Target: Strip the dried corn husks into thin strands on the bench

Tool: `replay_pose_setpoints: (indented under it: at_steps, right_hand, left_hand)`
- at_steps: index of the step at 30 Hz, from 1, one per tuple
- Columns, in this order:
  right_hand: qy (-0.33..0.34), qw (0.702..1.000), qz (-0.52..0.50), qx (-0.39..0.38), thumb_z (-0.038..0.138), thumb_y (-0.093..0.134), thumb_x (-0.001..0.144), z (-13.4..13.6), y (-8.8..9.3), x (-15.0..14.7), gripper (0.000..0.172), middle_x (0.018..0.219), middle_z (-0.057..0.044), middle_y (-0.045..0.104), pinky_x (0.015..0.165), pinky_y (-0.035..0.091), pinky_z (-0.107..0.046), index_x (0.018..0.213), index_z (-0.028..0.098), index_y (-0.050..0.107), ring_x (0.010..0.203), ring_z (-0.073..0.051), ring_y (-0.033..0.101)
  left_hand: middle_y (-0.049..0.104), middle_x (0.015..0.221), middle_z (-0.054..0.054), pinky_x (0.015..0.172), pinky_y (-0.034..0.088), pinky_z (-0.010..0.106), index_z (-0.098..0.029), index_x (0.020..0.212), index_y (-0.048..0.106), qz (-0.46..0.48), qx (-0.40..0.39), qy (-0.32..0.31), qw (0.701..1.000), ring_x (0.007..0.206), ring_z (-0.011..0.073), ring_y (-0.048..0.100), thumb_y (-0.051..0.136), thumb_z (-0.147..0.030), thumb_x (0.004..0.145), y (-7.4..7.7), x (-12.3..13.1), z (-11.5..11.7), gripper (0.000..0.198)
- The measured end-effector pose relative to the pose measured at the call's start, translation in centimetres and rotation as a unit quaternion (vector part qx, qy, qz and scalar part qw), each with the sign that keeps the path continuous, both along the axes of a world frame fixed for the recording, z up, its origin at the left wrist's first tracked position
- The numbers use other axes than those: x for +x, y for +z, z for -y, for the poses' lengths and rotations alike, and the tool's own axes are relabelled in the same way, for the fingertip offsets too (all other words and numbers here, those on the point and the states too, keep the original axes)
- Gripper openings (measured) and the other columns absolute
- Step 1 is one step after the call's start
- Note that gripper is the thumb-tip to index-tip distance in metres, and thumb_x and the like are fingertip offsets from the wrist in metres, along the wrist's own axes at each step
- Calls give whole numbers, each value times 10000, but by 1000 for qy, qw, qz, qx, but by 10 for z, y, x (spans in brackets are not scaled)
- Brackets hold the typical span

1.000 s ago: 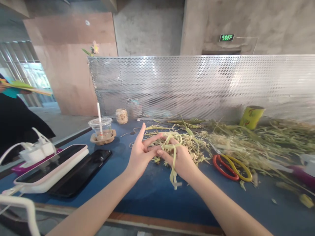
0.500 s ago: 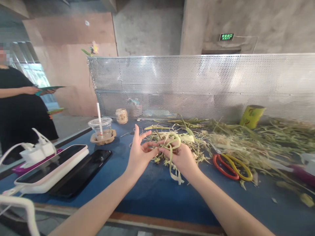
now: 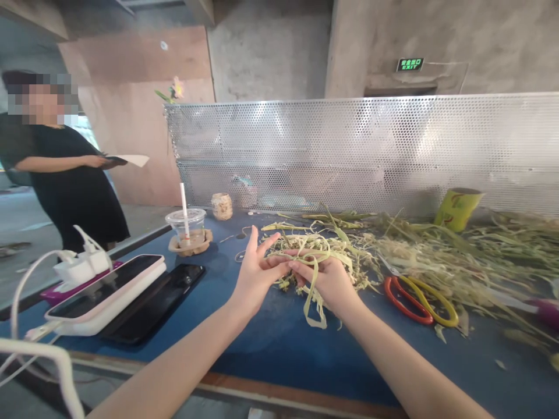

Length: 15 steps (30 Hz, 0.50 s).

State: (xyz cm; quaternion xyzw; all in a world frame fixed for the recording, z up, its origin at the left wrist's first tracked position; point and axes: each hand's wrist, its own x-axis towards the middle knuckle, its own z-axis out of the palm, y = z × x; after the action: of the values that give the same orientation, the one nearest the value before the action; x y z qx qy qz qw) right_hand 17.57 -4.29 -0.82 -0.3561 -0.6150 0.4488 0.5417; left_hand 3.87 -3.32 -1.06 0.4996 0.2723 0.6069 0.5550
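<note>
My left hand has its thumb and a fingertip pinched on a pale green flat plant strip, while its other fingers stick up and apart. Directly beside it, my right hand grips the same strip between thumb and fingers, the two hands' fingertips meeting. A loop of the strip hangs below the right fingers over the blue table. Behind the hands lies a heap of dried stems and fibres, partly hidden by them. Right of my right hand rest scissors with one red and one yellow handle.
On the left are a black phone, a phone on a white block, white chargers and a lidded cup. A yellow-green can stands at back right before the perforated metal panel. A person in black stands at left.
The view has shifted slightly left, showing more of the standing person. My fingers have closed nearer together on the strip, and its hanging loop has opened wider.
</note>
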Motion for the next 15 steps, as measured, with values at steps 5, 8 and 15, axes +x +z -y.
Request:
replay_pose_setpoints:
  at_steps: [5,8,15]
  right_hand:
    - [17,999,-30,-25,354,648,676,-3,-5,0,341,480,51,477,502,411,-241,948,150,667,458,-79,418]
    - [14,998,-56,-33,364,663,662,-2,-4,0,353,494,50,483,490,391,-227,953,164,668,466,-72,416]
    - [34,998,-40,-27,305,730,563,5,7,1,314,530,54,501,434,309,-206,847,188,661,441,-55,370]
  left_hand:
    - [400,1353,133,608,516,225,-327,1386,-52,-3,-2,4,1000,679,79,586,714,-83,619,2,0,2,1111]
    - [413,1341,129,628,523,250,-343,1377,-83,-2,-4,4,1000,728,104,598,711,-75,623,3,1,3,1127]
    - [368,1367,139,610,507,232,-332,1380,-77,5,-11,-17,1000,727,94,586,682,-20,632,4,-1,2,1110]
